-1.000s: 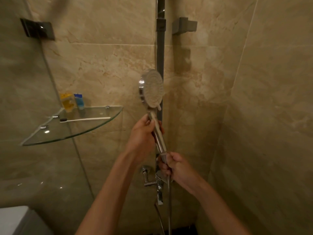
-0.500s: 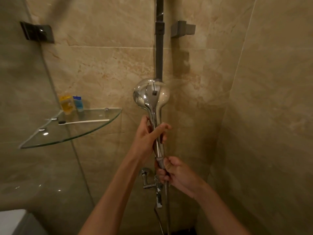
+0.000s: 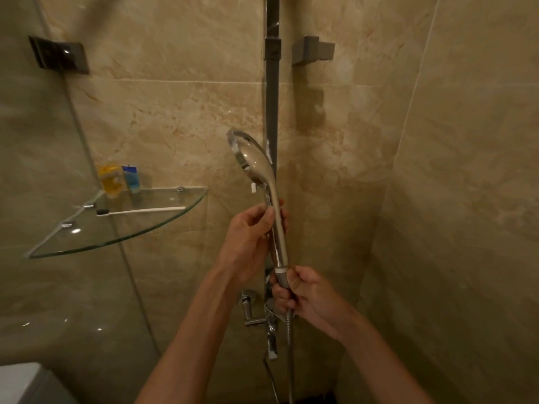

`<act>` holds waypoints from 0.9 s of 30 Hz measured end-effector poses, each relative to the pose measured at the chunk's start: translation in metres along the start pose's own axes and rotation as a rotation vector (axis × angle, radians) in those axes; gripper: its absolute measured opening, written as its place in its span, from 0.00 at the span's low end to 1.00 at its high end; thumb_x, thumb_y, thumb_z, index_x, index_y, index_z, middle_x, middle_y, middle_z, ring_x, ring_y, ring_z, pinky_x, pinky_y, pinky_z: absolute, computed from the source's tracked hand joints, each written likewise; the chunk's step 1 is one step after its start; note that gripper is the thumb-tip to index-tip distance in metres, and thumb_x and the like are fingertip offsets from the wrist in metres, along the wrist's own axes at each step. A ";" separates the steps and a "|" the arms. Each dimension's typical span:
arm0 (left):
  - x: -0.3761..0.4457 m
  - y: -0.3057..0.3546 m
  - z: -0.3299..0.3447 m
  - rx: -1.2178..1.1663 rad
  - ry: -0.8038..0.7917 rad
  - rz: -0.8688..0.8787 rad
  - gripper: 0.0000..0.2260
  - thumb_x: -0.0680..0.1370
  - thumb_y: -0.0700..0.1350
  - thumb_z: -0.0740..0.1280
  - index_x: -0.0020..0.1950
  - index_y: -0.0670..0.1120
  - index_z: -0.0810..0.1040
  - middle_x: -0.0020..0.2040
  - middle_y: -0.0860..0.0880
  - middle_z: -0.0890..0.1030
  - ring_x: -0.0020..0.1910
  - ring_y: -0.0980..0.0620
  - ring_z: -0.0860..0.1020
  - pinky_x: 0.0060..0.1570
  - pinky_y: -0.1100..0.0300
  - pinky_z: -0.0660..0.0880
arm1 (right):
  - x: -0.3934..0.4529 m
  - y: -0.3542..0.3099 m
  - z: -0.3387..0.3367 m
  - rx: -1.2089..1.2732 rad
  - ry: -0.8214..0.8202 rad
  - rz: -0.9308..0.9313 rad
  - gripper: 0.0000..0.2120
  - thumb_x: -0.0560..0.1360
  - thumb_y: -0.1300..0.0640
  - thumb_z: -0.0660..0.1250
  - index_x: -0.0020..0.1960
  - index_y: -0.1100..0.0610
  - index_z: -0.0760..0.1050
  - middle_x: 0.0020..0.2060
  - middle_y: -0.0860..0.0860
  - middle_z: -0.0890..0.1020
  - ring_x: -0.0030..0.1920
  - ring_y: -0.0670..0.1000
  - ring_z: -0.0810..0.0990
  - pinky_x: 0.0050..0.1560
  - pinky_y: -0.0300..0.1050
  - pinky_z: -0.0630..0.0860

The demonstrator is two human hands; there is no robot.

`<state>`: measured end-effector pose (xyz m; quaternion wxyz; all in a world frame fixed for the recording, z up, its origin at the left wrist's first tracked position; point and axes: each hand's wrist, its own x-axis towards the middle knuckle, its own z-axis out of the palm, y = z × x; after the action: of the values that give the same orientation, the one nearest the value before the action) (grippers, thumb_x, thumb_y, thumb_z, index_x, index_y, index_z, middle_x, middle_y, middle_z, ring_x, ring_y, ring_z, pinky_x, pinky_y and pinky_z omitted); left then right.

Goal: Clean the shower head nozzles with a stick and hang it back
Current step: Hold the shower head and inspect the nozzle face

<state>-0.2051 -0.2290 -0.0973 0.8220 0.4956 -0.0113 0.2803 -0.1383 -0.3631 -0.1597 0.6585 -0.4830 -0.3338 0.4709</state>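
A chrome shower head (image 3: 253, 158) stands upright in front of the dark vertical rail (image 3: 272, 91), its shiny back toward me and its nozzle face turned left, out of sight. My left hand (image 3: 250, 237) grips the upper part of its handle. My right hand (image 3: 303, 293) grips the bottom of the handle where the metal hose (image 3: 289, 339) joins. A thin white stick with a dark tip (image 3: 140, 211) lies on the glass corner shelf (image 3: 73, 246) to the left.
Two small bottles, yellow (image 3: 110, 179) and blue (image 3: 131, 178), stand at the back of the shelf. The chrome tap (image 3: 262, 313) sits below my hands. A glass partition (image 3: 43, 287) closes the left side; tiled wall (image 3: 452, 199) is close on the right.
The shower head has been rotated in my hands: its nozzle face looked at me a second ago, now it faces left. Both hands kept their grip on the handle.
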 end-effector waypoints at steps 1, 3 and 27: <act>0.001 -0.001 -0.001 0.015 0.009 0.002 0.20 0.75 0.40 0.66 0.64 0.32 0.72 0.45 0.42 0.77 0.44 0.47 0.75 0.52 0.53 0.72 | 0.000 0.000 0.000 -0.001 -0.015 -0.001 0.11 0.82 0.58 0.54 0.53 0.64 0.71 0.32 0.49 0.73 0.32 0.46 0.68 0.39 0.42 0.67; 0.003 -0.003 -0.001 0.025 0.009 0.016 0.14 0.75 0.39 0.67 0.59 0.37 0.74 0.42 0.43 0.77 0.41 0.46 0.74 0.48 0.52 0.71 | 0.000 0.002 0.001 -0.003 -0.028 0.002 0.11 0.82 0.57 0.55 0.53 0.64 0.72 0.32 0.49 0.73 0.32 0.46 0.69 0.40 0.42 0.68; 0.020 -0.027 0.006 0.355 0.364 0.311 0.12 0.75 0.45 0.73 0.57 0.55 0.78 0.32 0.51 0.78 0.30 0.54 0.78 0.31 0.63 0.75 | 0.022 0.023 0.008 -0.297 0.371 -0.134 0.08 0.82 0.55 0.62 0.47 0.52 0.78 0.35 0.47 0.78 0.37 0.47 0.75 0.45 0.46 0.75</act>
<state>-0.1738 -0.2340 -0.1101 0.6582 0.5655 0.1099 0.4846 -0.1446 -0.3375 -0.1792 0.6602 -0.6293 -0.3041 0.2752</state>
